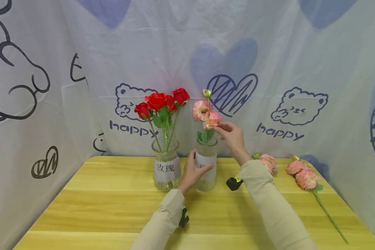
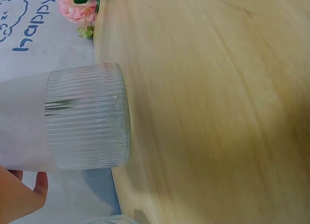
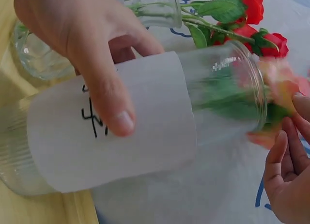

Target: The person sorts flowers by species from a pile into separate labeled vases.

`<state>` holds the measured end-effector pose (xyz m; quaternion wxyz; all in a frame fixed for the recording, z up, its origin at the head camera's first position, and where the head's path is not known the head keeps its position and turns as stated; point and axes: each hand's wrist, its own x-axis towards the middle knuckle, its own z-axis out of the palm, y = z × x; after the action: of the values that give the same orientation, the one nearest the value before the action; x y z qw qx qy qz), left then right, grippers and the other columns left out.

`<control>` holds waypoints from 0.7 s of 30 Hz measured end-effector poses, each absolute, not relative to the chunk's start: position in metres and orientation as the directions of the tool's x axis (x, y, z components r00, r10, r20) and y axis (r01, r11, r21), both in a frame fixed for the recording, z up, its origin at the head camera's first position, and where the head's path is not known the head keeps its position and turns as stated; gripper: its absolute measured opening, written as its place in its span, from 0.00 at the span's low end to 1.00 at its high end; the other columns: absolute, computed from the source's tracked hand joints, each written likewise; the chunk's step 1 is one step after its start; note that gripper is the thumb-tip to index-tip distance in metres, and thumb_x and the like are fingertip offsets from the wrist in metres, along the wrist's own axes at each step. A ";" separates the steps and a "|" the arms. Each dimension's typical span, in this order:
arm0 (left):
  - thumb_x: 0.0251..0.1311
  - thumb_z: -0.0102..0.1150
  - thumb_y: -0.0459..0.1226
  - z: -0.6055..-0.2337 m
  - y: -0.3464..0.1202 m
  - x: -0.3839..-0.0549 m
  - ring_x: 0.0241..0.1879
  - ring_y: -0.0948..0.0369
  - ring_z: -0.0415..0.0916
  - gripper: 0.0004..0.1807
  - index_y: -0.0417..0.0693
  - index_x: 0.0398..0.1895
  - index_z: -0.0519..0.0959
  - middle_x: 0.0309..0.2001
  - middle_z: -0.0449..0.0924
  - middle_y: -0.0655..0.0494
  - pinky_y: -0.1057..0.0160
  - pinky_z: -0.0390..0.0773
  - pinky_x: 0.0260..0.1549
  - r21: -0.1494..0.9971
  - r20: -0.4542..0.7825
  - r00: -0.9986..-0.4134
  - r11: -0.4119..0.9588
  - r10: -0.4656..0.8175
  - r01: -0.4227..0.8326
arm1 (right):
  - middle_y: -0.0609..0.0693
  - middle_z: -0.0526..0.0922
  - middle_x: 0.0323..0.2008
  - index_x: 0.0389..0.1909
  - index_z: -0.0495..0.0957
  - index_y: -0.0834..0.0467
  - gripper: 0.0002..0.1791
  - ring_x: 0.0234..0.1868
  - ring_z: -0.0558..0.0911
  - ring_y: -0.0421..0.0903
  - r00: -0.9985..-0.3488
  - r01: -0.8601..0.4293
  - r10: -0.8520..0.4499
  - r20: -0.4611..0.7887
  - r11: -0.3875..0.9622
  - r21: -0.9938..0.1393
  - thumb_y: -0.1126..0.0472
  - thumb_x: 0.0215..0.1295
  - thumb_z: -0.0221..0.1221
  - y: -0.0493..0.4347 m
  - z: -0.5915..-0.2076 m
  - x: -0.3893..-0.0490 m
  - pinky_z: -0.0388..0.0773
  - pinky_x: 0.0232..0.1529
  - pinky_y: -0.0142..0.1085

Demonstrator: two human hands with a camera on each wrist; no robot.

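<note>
The left hand (image 1: 193, 173) wraps the near-left side of a clear glass vase (image 1: 207, 183), thumb laid across its white label (image 1: 206, 160) and the other fingers bent round behind. It is grasping, and the vase stands upright on the wooden table (image 1: 112, 205) within that grip.

Above and to the right of the left hand, the right hand (image 1: 234, 138) is raised just beyond the vase's rim. Its thumb and forefinger come together at the lower edge of a pink flower spray (image 1: 212, 120), so it is pinching; the blooms are blurred in the right wrist view, and I can't say for certain whether petal or stem lies between the fingertips. The spray stands in the vase, its green leaves at the neck, two open blooms beside the right fingertips and a greenish bud (image 1: 207, 93) above them.

Just left of the left hand, near but apart from it, is a second glass vase (image 1: 158, 183) holding red roses (image 1: 157, 101), with its own lettered label (image 1: 167, 169). To the right of the right hand, past the sleeve (image 1: 257, 173), a pink flower head (image 1: 270, 162) lies partly hidden; farther right lies another pink spray (image 1: 306, 177), its stem pointing toward the near edge.
</note>
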<state>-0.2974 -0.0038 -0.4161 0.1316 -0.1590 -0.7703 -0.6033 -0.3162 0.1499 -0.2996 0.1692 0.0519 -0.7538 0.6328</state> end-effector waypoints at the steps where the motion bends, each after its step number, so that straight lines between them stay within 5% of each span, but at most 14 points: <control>1: 0.53 0.72 0.41 -0.416 -0.004 -0.297 0.52 0.50 0.72 0.42 0.41 0.68 0.60 0.58 0.70 0.44 0.49 0.74 0.49 0.888 0.396 -0.914 0.219 0.087 0.405 | 0.59 0.81 0.49 0.51 0.78 0.66 0.18 0.42 0.79 0.42 -0.938 -0.292 0.138 0.319 0.188 -0.938 0.60 0.64 0.64 0.152 -0.300 -0.316 0.77 0.40 0.33; 21: 0.53 0.72 0.39 -0.415 -0.003 -0.297 0.53 0.49 0.71 0.42 0.41 0.67 0.60 0.58 0.70 0.43 0.47 0.72 0.51 0.890 0.390 -0.917 0.220 0.081 0.398 | 0.59 0.78 0.53 0.55 0.75 0.66 0.19 0.47 0.77 0.45 -0.961 -0.227 0.100 0.259 0.256 -0.940 0.62 0.66 0.60 0.187 -0.311 -0.306 0.76 0.39 0.30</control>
<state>-0.2968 -0.0027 -0.4151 0.1311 -0.1555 -0.7701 -0.6047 -0.3061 0.1867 -0.3112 0.1343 0.0407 -0.7810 0.6085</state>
